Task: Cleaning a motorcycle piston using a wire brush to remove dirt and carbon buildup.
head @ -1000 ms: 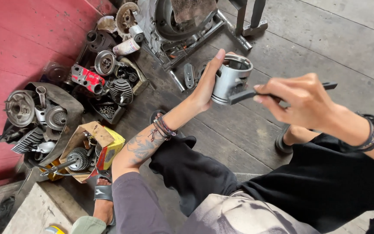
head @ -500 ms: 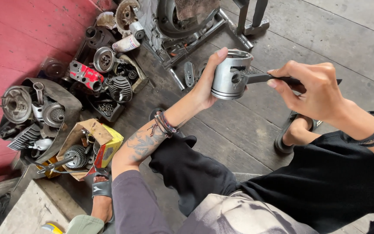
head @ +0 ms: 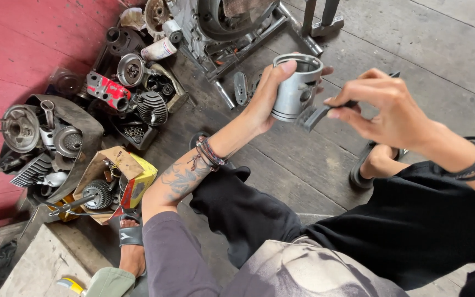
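Far across the floor stands an engine case (head: 221,22) on its stand, with loose parts (head: 83,126) heaped at the left. In mid-air, the left hand (head: 265,99) is clamped around a grey piston (head: 295,88); holding it steady should help. The right hand (head: 383,107) pinches a dark flat tool (head: 317,114) against the skirt, best stroked lightly.

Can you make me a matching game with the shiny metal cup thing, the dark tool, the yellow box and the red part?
Things:
1. metal piston
2. dark tool
3. yellow box
4. red part

Places:
A. on the floor beside the left elbow
B. gripped in the left hand
C. among the engine parts by the red wall
D. pinched in the right hand, tip against the piston

Pairs: 1-B, 2-D, 3-A, 4-C
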